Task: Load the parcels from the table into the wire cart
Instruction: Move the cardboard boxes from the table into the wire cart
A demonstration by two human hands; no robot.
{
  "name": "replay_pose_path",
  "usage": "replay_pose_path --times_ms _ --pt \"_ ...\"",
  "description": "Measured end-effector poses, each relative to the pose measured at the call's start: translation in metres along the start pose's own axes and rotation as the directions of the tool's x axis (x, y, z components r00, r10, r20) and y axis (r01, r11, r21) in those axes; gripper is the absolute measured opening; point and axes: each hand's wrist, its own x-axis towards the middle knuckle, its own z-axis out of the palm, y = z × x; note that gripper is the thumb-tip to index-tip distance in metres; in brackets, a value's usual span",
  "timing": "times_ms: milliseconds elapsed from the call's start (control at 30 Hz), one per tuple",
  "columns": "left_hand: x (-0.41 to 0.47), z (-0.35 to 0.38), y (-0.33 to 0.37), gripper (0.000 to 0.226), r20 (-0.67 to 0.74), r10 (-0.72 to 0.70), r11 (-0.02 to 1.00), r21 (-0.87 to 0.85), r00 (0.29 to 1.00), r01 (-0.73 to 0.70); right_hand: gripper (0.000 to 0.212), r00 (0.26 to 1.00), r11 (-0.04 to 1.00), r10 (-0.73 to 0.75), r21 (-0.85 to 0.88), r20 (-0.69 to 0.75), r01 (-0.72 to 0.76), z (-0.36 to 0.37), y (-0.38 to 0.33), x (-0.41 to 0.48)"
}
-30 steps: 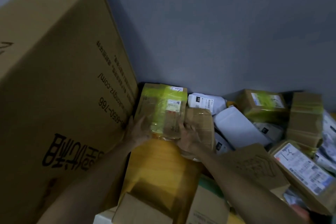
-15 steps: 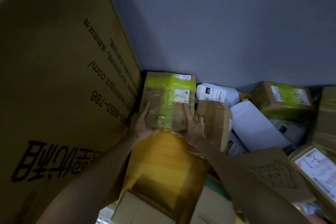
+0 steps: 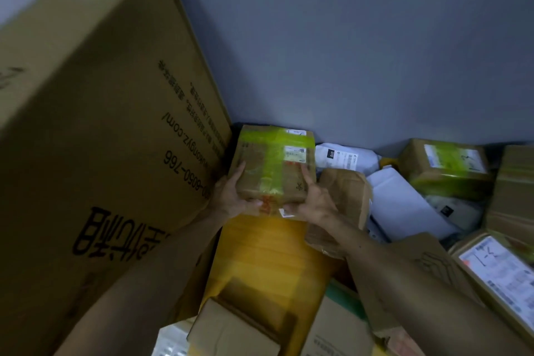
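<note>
A brown cardboard parcel with green tape and a small white label (image 3: 271, 165) stands at the back of the pile against the grey wall. My left hand (image 3: 231, 196) grips its left lower side. My right hand (image 3: 313, 202) grips its right lower corner, fingers up along the side. The parcel rests above a yellow-taped box (image 3: 268, 254). The wire cart is out of view.
A very large printed carton (image 3: 95, 130) leans close on the left. A crumpled brown parcel (image 3: 346, 196), white mailer bags (image 3: 404, 205), another green-taped box (image 3: 448, 167) and labelled boxes (image 3: 502, 274) crowd the right. Small cartons (image 3: 237, 329) lie near me.
Both hands have closed around the lower sides of the green-taped parcel, and its near end has tipped up a little. The view has shifted slightly.
</note>
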Motion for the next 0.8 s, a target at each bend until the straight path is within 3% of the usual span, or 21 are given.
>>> replay_pose_path --times_ms 233,367,467,800 --pt "-0.044 -0.017 0.024 0.118 -0.024 0.037 0.999 -0.035 0.999 -0.037 0.128 0.998 0.996 -0.069 0.047 -0.012 0.069 -0.035 -0.019 -0.039" --pt "-0.066 -0.031 0.035 0.131 -0.059 0.049 0.998 -0.026 0.997 -0.05 0.125 0.99 0.99 -0.138 0.018 -0.034 0.138 -0.059 -0.032 -0.062" --pt "-0.096 -0.052 0.06 0.119 -0.079 0.062 0.997 0.038 0.995 -0.06 0.121 0.979 0.981 -0.195 -0.014 -0.067 0.194 -0.077 -0.045 -0.083" --pt "-0.172 -0.097 0.107 0.117 -0.179 0.265 0.963 0.002 0.948 -0.269 0.118 0.924 0.965 -0.263 -0.091 -0.276 0.247 -0.125 -0.09 -0.183"
